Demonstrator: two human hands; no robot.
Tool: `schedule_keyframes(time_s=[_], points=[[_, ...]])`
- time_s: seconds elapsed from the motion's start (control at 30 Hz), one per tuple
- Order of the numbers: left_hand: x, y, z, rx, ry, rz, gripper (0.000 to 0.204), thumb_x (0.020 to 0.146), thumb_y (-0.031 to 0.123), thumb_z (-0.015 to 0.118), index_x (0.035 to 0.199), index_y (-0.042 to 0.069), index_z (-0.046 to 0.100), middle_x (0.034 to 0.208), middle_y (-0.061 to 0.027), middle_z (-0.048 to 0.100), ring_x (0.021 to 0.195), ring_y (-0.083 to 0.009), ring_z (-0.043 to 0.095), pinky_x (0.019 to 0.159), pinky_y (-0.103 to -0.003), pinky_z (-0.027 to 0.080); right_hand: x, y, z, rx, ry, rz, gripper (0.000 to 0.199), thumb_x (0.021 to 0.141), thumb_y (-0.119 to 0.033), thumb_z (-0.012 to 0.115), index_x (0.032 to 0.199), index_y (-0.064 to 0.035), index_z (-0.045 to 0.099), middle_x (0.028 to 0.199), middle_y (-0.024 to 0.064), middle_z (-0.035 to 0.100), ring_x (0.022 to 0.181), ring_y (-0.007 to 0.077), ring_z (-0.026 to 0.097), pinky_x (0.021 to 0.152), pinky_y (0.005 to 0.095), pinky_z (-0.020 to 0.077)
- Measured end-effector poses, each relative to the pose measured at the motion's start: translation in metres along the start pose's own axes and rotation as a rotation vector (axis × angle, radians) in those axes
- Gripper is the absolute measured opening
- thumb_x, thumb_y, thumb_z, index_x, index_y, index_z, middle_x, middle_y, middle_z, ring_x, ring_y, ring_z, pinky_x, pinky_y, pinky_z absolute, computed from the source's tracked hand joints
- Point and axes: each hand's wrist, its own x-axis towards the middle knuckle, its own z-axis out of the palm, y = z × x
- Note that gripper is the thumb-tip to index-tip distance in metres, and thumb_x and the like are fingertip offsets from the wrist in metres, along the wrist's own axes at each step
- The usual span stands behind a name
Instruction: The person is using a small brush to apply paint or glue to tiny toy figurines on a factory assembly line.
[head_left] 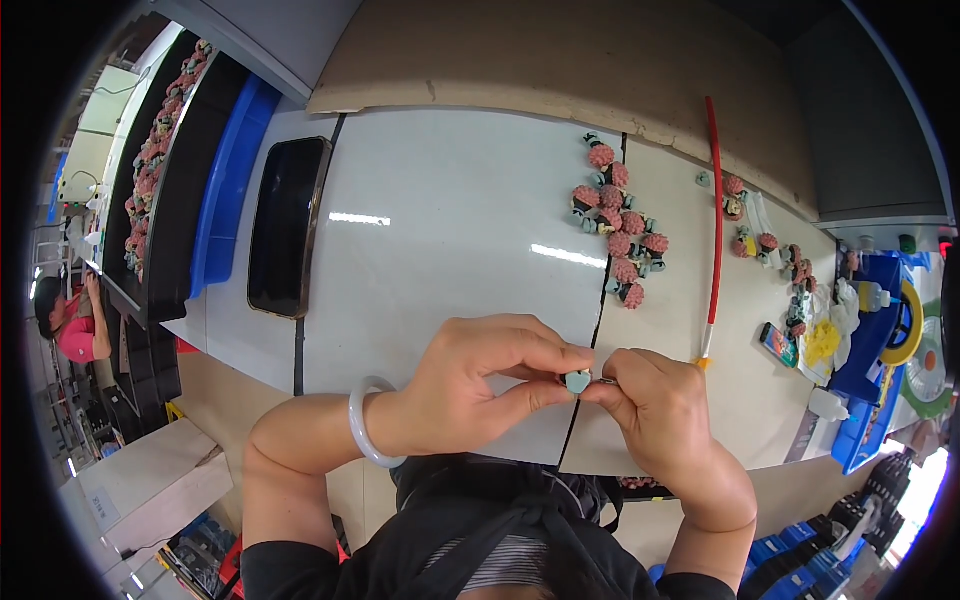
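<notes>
Between the thumb and forefinger of my left hand [465, 380] is a small pale-teal piece [577, 383], heart-shaped on the side that shows. My right hand [658, 410] is closed right beside it, thumb and forefinger pinched on something thin and too small to name. The fingertips of both hands nearly meet above the front part of the table. Beyond them lies a cluster of small figurines [620, 243] with bumpy pink tops and teal and dark parts. How the teal piece relates to what the right fingers pinch is hidden.
A black phone [288, 228] lies at the left beside a blue bin [232, 180] and a black tray [185, 170] of figurines. A red stick [714, 220] crosses the table at the right, near more figurines [768, 242] and blue bins [880, 310]. Another person [78, 325] is far left.
</notes>
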Motion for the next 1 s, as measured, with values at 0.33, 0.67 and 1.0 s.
schedule_keyframes(time_s=[0.33, 0.67, 1.0], points=[[0.0007, 0.0005, 0.0024, -0.092, 0.009, -0.085, 0.034, 0.068, -0.018, 0.060, 0.098, -0.002, 0.061, 0.094, -0.0148, 0.060, 0.086, -0.0206, 0.061, 0.074, -0.028, 0.053, -0.0008, -0.0042, -0.0053, -0.164, -0.020, -0.025, 0.028, 0.072, -0.022, 0.067, 0.064, -0.0022, 0.049, 0.055, 0.0101, 0.048, 0.048, 0.0278, 0.048, 0.043, 0.0340, 0.0371], [0.0005, -0.0002, 0.0010, -0.179, -0.009, -0.152, 0.035, 0.068, -0.017, 0.060, 0.099, -0.002, 0.061, 0.096, -0.0147, 0.060, 0.090, -0.0214, 0.060, 0.078, -0.029, 0.052, 0.0016, 0.0012, -0.0056, -0.050, -0.056, -0.070, 0.027, 0.073, -0.021, 0.067, 0.066, -0.0011, 0.050, 0.056, 0.0112, 0.049, 0.048, 0.0287, 0.048, 0.044, 0.0332, 0.0383], [-0.0011, 0.0005, 0.0011, -0.202, -0.005, -0.146, 0.033, 0.069, -0.016, 0.060, 0.099, -0.001, 0.061, 0.095, -0.0139, 0.060, 0.090, -0.0198, 0.060, 0.077, -0.028, 0.051, 0.0022, -0.0008, -0.0054, -0.045, -0.035, -0.066, 0.029, 0.071, -0.022, 0.068, 0.063, -0.0018, 0.048, 0.056, 0.0101, 0.049, 0.048, 0.0276, 0.049, 0.044, 0.0338, 0.0379]])
